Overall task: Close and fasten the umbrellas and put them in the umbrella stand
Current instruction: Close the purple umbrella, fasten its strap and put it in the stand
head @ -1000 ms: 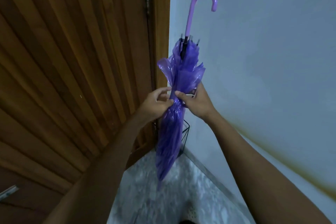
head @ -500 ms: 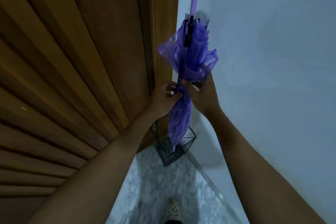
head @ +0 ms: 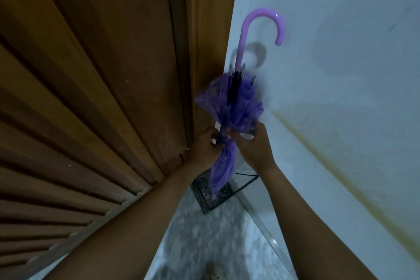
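I held the umbrella [head: 229,116] upright, handle up, with both hands at its waist. My left hand [head: 208,146] had its fingers [head: 212,137] curled shut around the gathered canopy. My right hand [head: 254,145] pinched the same spot from the other side, its fingertips [head: 230,133] pressed onto the fabric. Whether a strap lay between the fingers, I could not tell; that spot was too small and dim.

Step in hand, as I judged it: fastening. The canopy was closed but not neat. Above the fingers it bulged in loose, translucent purple folds, with the rib ends and a dark runner showing at the top. Below the fingers it tapered into a tighter twist ending in a point.

The pink hooked handle [head: 261,20] rose well above the fingers, close to the wall [head: 341,75]. The stand [head: 218,195], a dark wire frame, sat on the floor [head: 204,245] below the fingers, in the corner between the door [head: 91,98] and the wall. The tip hung over its opening; whether it had entered, I could not tell.

Next move, as I judged it: secure the wrap, then lower the tip straight down into the stand, keeping the loose upper folds clear of the wire rim.
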Motion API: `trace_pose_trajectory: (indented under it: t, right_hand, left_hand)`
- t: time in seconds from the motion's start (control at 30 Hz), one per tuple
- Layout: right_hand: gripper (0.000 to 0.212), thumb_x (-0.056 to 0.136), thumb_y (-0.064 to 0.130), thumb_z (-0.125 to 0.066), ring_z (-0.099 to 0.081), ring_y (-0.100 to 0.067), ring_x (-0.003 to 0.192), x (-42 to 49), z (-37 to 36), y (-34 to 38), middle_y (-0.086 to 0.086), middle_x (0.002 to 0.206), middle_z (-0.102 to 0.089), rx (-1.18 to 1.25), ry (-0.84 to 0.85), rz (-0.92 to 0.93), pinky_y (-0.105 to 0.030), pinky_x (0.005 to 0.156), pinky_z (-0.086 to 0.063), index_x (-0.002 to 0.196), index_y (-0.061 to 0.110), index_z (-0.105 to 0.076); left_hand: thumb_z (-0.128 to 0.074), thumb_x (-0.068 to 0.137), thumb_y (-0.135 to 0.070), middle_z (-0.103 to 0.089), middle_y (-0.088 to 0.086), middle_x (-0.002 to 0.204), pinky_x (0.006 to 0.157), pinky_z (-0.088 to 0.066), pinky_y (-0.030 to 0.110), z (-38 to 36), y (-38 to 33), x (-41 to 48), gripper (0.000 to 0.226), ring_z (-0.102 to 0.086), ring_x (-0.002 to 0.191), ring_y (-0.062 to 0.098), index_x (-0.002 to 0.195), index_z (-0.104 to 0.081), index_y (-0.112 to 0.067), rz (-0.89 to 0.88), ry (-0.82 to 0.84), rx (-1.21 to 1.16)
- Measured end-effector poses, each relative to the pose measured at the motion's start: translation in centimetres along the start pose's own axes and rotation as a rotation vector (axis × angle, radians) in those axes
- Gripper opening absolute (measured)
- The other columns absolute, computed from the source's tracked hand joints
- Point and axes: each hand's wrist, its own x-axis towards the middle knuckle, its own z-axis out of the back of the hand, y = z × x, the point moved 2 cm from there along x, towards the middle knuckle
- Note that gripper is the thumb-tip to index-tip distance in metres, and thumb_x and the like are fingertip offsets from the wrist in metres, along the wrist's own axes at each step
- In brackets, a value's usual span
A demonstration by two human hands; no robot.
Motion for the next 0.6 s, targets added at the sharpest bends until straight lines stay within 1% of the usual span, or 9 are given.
trace_pose_trajectory:
  t: [0.07,0.1,0.17,0.27,0.33,0.4,0.47,0.53,0.6]
  right_hand:
    - [0.047,0.082,0.025,-0.077,-0.063,0.006,0.094,-0.5,-0.6,-3.3,0.015,0.11,-0.065,-0.017,-0.025,-0.122,-0.013,0.078,-0.051,0.124,0.024,-0.054]
    - [0.049,0.084,0.025,-0.076,-0.061,0.011,0.091,-0.7,-0.8,-4.7,0.02,0.108,-0.062,-0.03,-0.043,-0.158,-0.007,0.075,-0.048,0.126,0.026,-0.051]
    - [0.036,0.087,0.019,-0.071,-0.063,0.001,0.089,-0.7,-1.4,-7.7,0.016,0.102,-0.062,-0.064,-0.064,-0.191,-0.013,0.075,-0.051,0.118,0.024,-0.054]
    - [0.016,0.09,0.012,-0.063,-0.065,-0.018,0.086,-1.1,-2.7,-11.5,0.007,0.091,-0.065,-0.076,-0.026,-0.253,-0.04,0.078,-0.054,0.096,0.024,-0.056]
    - [0.023,0.091,0.006,-0.06,-0.062,-0.018,0.078,-1.9,-3.7,-13.8,0.006,0.082,-0.064,-0.053,0.008,-0.3,-0.04,0.073,-0.053,0.083,0.027,-0.055]
    - [0.024,0.092,0.002,-0.056,-0.059,-0.012,0.072,-2.4,-4.4,-15.3,0.006,0.078,-0.062,-0.032,-0.002,-0.315,-0.035,0.068,-0.052,0.083,0.024,-0.057]
    - [0.023,0.092,0.0,-0.055,-0.052,-0.007,0.064,-2.2,-4.9,-16.2,0.005,0.071,-0.058,-0.061,0.006,-0.331,-0.026,0.062,-0.045,0.079,0.019,-0.056]
    - [0.028,0.09,0.002,-0.055,-0.046,-0.012,0.059,-2.0,-5.2,-17.0,0.0,0.064,-0.053,-0.115,0.047,-0.436,-0.028,0.058,-0.038,0.067,0.017,-0.049]
    - [0.029,0.091,0.009,-0.056,-0.048,-0.017,0.061,-1.9,-5.2,-17.6,0.0,0.064,-0.054,-0.171,0.09,-0.537,-0.029,0.058,-0.037,0.065,0.017,-0.047]
  left_hand:
    - [-0.066,0.086,-0.003,-0.062,0.008,0.084,0.075,-0.049,0.037,-1.7,2.9,0.7,0.011,-0.061,0.08,0.025,0.094,-0.058,-0.003,0.023,0.007,0.034]
    - [-0.066,0.086,-0.004,-0.061,0.007,0.082,0.073,-0.047,0.035,-2.5,4.3,1.0,0.01,-0.059,0.077,0.024,0.09,-0.057,-0.007,0.033,0.005,0.057]
    - [-0.067,0.085,-0.007,-0.059,0.005,0.078,0.065,-0.041,0.027,-3.8,6.8,1.7,0.007,-0.056,0.073,0.02,0.087,-0.06,-0.007,0.051,-0.009,0.115]
    - [-0.066,0.087,-0.009,-0.063,0.006,0.086,0.072,-0.039,0.02,-5.0,9.3,2.9,0.015,-0.056,0.082,0.019,0.099,-0.067,0.0,0.136,-0.018,0.07]
    - [-0.062,0.088,-0.007,-0.068,0.011,0.102,0.081,-0.045,0.025,-5.5,10.3,3.7,0.025,-0.061,0.092,0.022,0.111,-0.066,0.0,0.209,-0.016,0.041]
    - [-0.063,0.087,-0.006,-0.068,0.018,0.115,0.09,-0.049,0.033,-5.9,10.9,4.1,0.03,-0.064,0.106,0.031,0.116,-0.064,0.001,0.262,-0.006,0.008]
    - [-0.065,0.086,-0.006,-0.066,0.021,0.118,0.095,-0.051,0.04,-6.3,11.7,4.2,0.033,-0.063,0.111,0.034,0.117,-0.063,0.003,0.315,-0.004,-0.033]
    - [-0.066,0.084,-0.008,-0.066,0.021,0.118,0.097,-0.051,0.046,-6.7,12.2,4.0,0.035,-0.063,0.111,0.035,0.118,-0.063,0.0,0.375,-0.012,-0.061]
    - [-0.069,0.078,-0.009,-0.068,0.02,0.115,0.096,-0.052,0.048,-7.2,12.5,4.1,0.036,-0.065,0.106,0.036,0.114,-0.065,-0.008,0.403,-0.033,-0.171]
